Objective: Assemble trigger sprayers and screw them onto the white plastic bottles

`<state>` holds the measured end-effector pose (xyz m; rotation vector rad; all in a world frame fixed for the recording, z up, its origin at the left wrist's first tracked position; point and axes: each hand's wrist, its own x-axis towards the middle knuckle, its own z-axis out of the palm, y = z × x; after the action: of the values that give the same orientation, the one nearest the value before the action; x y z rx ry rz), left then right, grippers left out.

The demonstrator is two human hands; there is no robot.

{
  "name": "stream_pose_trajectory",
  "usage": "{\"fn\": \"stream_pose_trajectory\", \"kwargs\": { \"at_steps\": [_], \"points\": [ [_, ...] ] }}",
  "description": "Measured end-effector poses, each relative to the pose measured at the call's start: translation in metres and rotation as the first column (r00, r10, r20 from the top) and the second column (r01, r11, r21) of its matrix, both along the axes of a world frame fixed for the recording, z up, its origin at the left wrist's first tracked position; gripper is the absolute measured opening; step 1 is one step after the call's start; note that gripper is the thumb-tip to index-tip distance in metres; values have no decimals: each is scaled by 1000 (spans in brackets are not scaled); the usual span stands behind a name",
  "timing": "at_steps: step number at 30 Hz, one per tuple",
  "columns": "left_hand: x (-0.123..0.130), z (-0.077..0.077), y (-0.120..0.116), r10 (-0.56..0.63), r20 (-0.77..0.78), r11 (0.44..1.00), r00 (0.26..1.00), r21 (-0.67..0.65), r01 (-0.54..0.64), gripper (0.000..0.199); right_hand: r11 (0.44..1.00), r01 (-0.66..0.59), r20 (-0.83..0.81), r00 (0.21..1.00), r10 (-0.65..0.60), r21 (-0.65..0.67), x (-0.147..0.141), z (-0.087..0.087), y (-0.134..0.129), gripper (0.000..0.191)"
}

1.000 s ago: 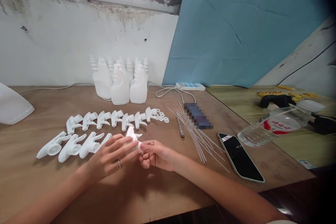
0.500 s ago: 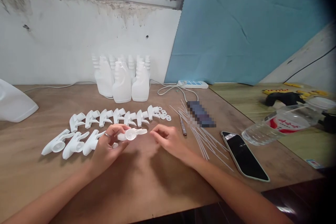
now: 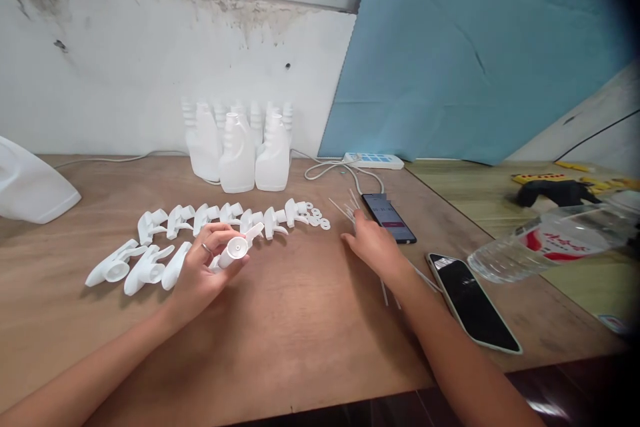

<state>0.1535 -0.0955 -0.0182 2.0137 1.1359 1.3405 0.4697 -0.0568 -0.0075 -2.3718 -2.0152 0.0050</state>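
My left hand point(image 3: 207, 267) is closed on a white spray trigger head point(image 3: 235, 250), its round opening facing up toward me. My right hand point(image 3: 375, 248) is over the thin white tubes point(image 3: 385, 293), its fingers pointing down at their upper part; the fingertips are partly hidden, and I cannot make out whether they hold anything. More white trigger heads point(image 3: 150, 268) lie in two rows beyond and left of my left hand. Small white rings point(image 3: 325, 223) lie at the right end of the far row.
White bottles point(image 3: 237, 160) stand by the wall. A lit phone point(image 3: 390, 217) lies beyond my right hand, a dark phone point(image 3: 473, 303) to its right. A clear plastic bottle point(image 3: 530, 247) lies at the right, a power strip point(image 3: 374, 160) at the back, a large white container point(image 3: 30, 187) at left.
My right hand has moved right, from beside the trigger head to the thin tubes, covering the screwdriver-like tool. My left hand has tilted the trigger head, its opening now turned differently.
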Motion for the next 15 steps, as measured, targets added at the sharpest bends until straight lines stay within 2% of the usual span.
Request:
{"fn": "stream_pose_trajectory", "kwargs": {
  "at_steps": [4, 6, 7, 8, 9, 10, 11, 12, 15],
  "points": [
    [-3, -1, 3, 5, -15, 1000, 1000, 24, -5, 18, 999, -44, -79, 996, 44, 0, 3, 5, 3, 27],
    [-3, 0, 3, 23, -61, 998, 998, 53, -20, 18, 987, -128, -276, 949, 151, 102, 0, 12, 2, 29],
    [-4, 0, 3, 37, -86, 997, 996, 74, -30, 17, 966, -182, -434, 867, 245, 181, -4, 17, 0, 32],
    [-4, 1, 3, 50, -108, 994, 993, 99, -39, 17, 935, -228, -591, 728, 348, 270, -8, 22, -3, 34],
    [-4, 2, 2, 61, -126, 991, 990, 126, -45, 17, 900, -255, -710, 554, 436, 354, -14, 27, -7, 34],
    [-4, 2, 2, 70, -143, 987, 987, 151, -48, 17, 868, -263, -773, 397, 495, 421, -19, 31, -12, 32],
    [-4, 2, 2, 77, -158, 984, 985, 171, -49, 18, 848, -263, -793, 309, 526, 460, -25, 34, -19, 30],
    [-4, 2, 3, 83, -173, 981, 981, 186, -51, 19, 834, -262, -789, 278, 547, 486, -31, 36, -26, 29],
    [-4, -1, 3, 101, -217, 976, 971, 209, -55, 22, 788, -302, -730, 301, 613, 536, -47, 36, -45, 13]
  ]
}}
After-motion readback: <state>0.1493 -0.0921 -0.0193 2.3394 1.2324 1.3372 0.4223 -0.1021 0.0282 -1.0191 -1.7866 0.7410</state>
